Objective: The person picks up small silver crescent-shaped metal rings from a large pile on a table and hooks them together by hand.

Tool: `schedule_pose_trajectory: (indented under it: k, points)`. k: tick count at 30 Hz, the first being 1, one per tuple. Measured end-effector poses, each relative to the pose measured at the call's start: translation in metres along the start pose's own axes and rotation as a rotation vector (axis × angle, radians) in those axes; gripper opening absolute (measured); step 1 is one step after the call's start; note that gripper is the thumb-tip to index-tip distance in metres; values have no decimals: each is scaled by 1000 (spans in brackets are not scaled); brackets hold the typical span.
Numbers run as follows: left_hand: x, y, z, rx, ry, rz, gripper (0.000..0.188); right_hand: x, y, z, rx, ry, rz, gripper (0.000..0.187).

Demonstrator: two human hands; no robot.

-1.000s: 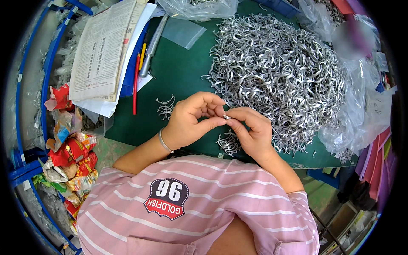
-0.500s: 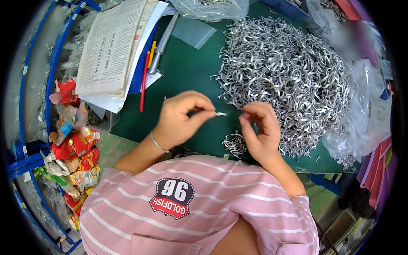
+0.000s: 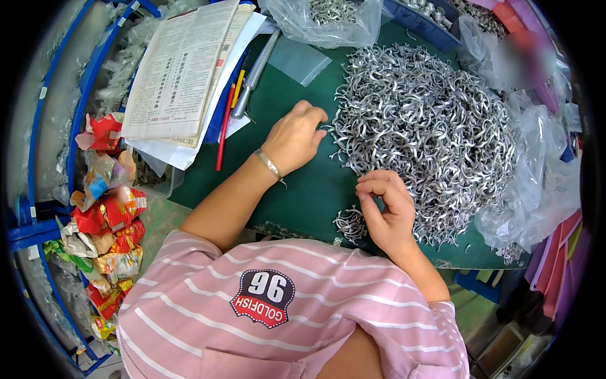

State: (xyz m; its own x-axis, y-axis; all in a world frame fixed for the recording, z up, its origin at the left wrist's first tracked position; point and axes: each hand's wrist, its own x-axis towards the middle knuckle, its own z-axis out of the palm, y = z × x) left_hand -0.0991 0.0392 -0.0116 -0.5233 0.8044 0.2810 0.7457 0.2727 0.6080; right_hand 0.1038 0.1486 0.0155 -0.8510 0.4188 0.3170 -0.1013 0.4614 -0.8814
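A large heap of small curved silver metal pieces (image 3: 423,132) covers the right half of the green table. My left hand (image 3: 295,138) is at the heap's left edge. Its thumb and forefinger are apart, and I see nothing between them. At the heap's lower left, my right hand (image 3: 390,208) is curled, thumb tip close to the fingertips; whatever it may hold is too small to make out. Just left of its wrist lies a small separate pile of the same curved pieces (image 3: 350,224), near the table's front edge.
Newspapers (image 3: 180,69) lie at the left beside a red pencil (image 3: 224,129) and a grey-handled knife (image 3: 255,76). A flat clear bag (image 3: 299,61) lies at the back. Plastic bags (image 3: 530,170) edge the heap's right; a blue bin (image 3: 429,25) stands behind it.
My left hand has moved away from the right one, up to the heap's left edge. The small silver piece pinched in it before no longer shows. My right hand has hardly moved.
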Motion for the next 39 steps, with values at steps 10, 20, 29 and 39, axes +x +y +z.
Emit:
schedule_pose_trajectory:
  k: [10, 20, 29, 39]
  points:
    - [-25, 14, -11, -234, -158, -189, 12, -4, 7, 4, 41, -2, 122, 17]
    - [-44, 43, -9, -544, -202, -170, 10, 0, 9, 9, 201, -48, 323, 17]
    - [-49, 31, 5, -600, -226, -319, 23, 0, 14, 5, 118, 18, 261, 12]
    - [-43, 42, 0, -1231, -371, -713, 18, -5, 16, 12, 239, 140, 294, 27]
